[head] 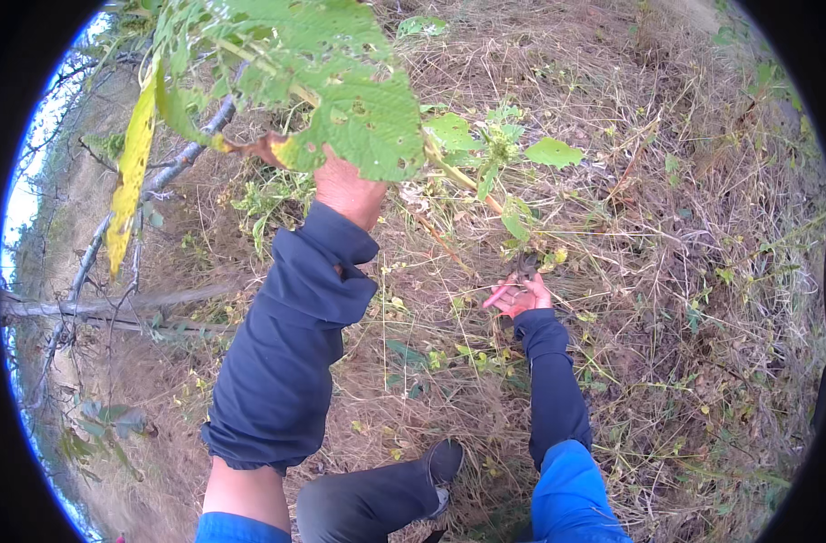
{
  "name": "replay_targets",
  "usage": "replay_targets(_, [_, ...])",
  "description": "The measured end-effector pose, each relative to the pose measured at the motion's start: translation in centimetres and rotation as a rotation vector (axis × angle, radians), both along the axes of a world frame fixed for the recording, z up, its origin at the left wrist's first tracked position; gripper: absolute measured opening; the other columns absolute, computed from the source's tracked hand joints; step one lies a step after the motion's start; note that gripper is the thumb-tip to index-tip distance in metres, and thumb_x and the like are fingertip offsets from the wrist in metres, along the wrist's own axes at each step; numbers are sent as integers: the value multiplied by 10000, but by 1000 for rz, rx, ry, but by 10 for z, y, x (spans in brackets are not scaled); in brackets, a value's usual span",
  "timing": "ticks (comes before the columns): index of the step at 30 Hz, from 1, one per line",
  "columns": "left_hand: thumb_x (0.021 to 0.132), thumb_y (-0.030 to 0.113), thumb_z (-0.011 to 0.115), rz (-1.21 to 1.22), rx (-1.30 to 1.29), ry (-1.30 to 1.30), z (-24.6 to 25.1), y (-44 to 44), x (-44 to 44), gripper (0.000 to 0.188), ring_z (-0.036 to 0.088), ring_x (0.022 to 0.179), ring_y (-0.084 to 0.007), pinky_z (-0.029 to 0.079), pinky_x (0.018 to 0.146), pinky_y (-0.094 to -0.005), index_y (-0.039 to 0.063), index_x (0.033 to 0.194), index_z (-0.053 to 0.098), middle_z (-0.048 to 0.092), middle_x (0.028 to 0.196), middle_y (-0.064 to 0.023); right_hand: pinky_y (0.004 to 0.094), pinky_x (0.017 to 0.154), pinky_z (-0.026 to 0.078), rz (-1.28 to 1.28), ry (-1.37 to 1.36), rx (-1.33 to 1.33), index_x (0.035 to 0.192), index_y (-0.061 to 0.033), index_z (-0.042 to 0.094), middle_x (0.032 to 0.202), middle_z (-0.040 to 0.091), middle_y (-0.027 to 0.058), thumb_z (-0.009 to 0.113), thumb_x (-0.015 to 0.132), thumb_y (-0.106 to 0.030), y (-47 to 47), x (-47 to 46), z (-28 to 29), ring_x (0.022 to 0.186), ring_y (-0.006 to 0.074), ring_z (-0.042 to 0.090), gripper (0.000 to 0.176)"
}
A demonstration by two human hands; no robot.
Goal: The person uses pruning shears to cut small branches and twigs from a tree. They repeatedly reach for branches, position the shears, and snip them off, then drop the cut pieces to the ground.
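Observation:
A tall leafy plant slants across the upper middle, its pale stem (459,175) running down to the right. Its large green leaf (369,119) is full of holes and covers the fingers of my left hand (352,186), so their grip is hidden. Low at the stem's base, my right hand (527,293) is turned palm up around a pink-handled hand tool (498,296). Dark grey matter (523,263) sits between that hand and the stem; whether it is the tool's head or the plant's base is unclear.
Dry grass (657,326) with low green weeds covers the ground. Bare grey branches (182,159) and a weathered pole (114,309) stand at the left. A yellow leaf (129,173) hangs at upper left. A dark shoe (445,461) is planted below, between my arms.

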State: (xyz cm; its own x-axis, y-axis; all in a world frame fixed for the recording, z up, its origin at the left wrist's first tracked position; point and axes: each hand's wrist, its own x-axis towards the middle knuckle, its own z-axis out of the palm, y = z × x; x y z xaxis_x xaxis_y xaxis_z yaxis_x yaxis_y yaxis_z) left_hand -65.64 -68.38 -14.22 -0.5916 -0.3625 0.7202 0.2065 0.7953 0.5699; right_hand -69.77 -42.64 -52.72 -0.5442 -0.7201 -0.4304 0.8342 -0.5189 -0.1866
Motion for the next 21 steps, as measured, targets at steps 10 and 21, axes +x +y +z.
replay_targets(10, [1041, 425, 634, -195, 658, 26, 11, 9, 25, 343, 568, 561, -163, 428, 481, -318, 90, 1002, 571, 691, 868, -106, 680, 843, 555, -89, -201, 18, 1617, -433, 43, 1064, 603, 213, 648, 948, -231, -17, -16, -37, 977, 440, 644, 925])
replay_targets(21, [1053, 433, 611, -171, 739, 42, 19, -1, 83, 391, 560, 561, -138, 444, 516, -300, 46, 1001, 617, 679, 815, -83, 460, 482, 509, -33, 24, 341, 1194, -225, 517, 733, 598, 109, 636, 1023, -323, 39, 58, 6, 582, 279, 601, 230])
